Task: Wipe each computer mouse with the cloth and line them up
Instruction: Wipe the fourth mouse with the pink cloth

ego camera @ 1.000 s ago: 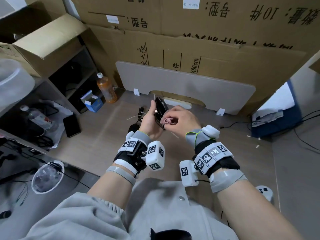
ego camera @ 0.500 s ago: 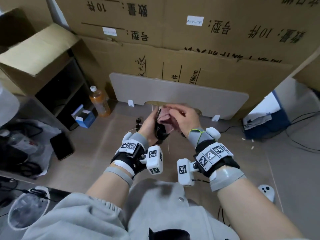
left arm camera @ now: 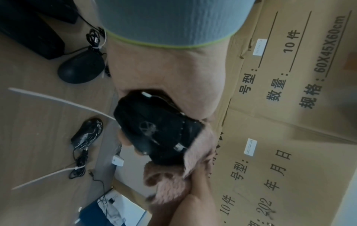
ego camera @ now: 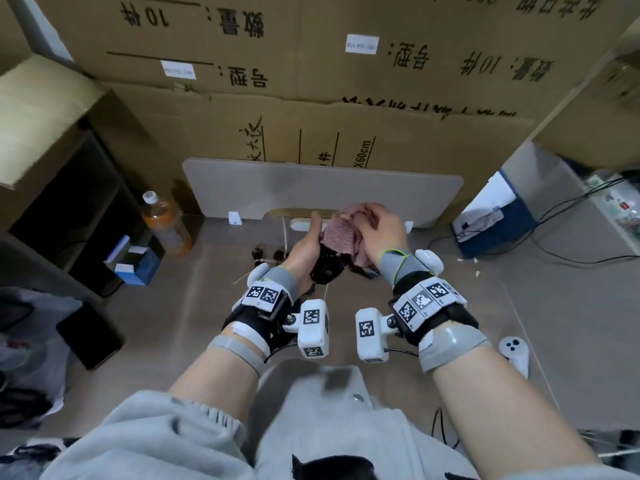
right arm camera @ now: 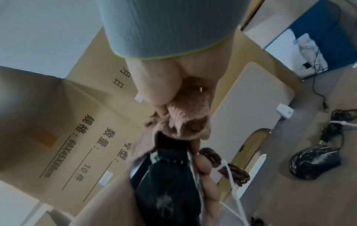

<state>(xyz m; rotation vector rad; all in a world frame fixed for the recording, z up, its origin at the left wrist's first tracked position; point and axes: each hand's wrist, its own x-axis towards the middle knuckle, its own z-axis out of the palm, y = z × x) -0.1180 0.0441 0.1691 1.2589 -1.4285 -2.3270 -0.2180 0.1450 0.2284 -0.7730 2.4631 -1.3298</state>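
Seen from a head camera looking down, a person sits at a pale wood-grain counter (ego camera: 173,306) backed by stacked cardboard boxes (ego camera: 346,116). The left hand (ego camera: 304,251) holds a black computer mouse (ego camera: 327,270) lifted above the counter, fingers curled round its sides; the left wrist view shows the mouse's underside turned outward. The right hand (ego camera: 379,233) bunches a pink fuzzy cloth (ego camera: 343,237) between curled fingers and thumb and presses it over the far end of the held mouse, so cloth and mouse touch. Two more black mice lie on the counter: a plain rounded one (left arm camera: 81,68) and a glossy patterned one (left arm camera: 88,133), each with a bundled cable, near each other but not clearly in a row. An orange drink bottle (ego camera: 166,223) stands at the far left. The mouse looks light and rigid, with a smooth plastic shell that could slip, so gripping its two long sides seems the safest hold, leaving top and bottom free to wipe; its trailing cord may snag. The cloth is soft and limp and needs bunching to give any pressure. The wiping step appears under way, with lining up yet to do.
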